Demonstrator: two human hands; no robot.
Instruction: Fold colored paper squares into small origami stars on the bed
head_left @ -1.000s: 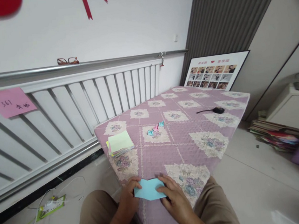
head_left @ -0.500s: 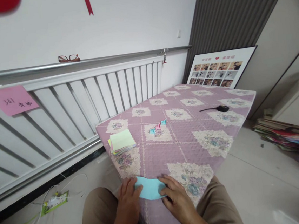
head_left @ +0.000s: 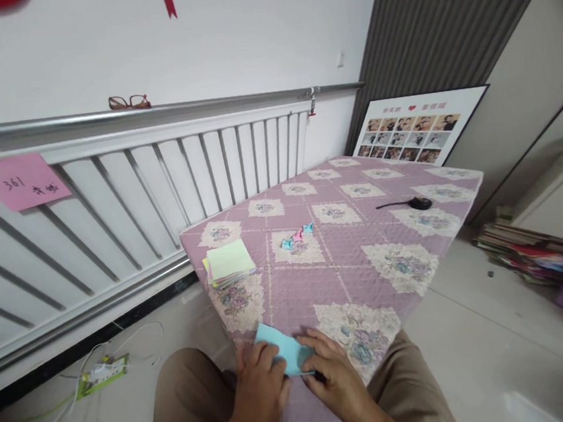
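Note:
A light blue folded paper point(head_left: 289, 351) lies at the near end of the cloth-covered table point(head_left: 313, 281). My left hand point(head_left: 261, 385) presses on its left part, fingers closed on the paper. On its right end, my right hand point(head_left: 334, 375) grips the edge between thumb and fingers. Farther up the table sit small folded pieces, a pink one point(head_left: 297, 235) between two blue ones, the nearer blue one point(head_left: 287, 244) and the farther point(head_left: 308, 228). A stack of coloured paper sheets point(head_left: 229, 262) rests at the table's left edge.
A black object with a thin tail point(head_left: 419, 204) lies at the table's right. A white radiator point(head_left: 237, 165) runs along the left side, with glasses point(head_left: 129, 102) on the pipe above. A power strip point(head_left: 103, 376) with cables is on the floor.
My left hand has shifted right, farther over the blue paper. The paper's left end is now turned slightly upward and less of it shows. My right hand has barely moved.

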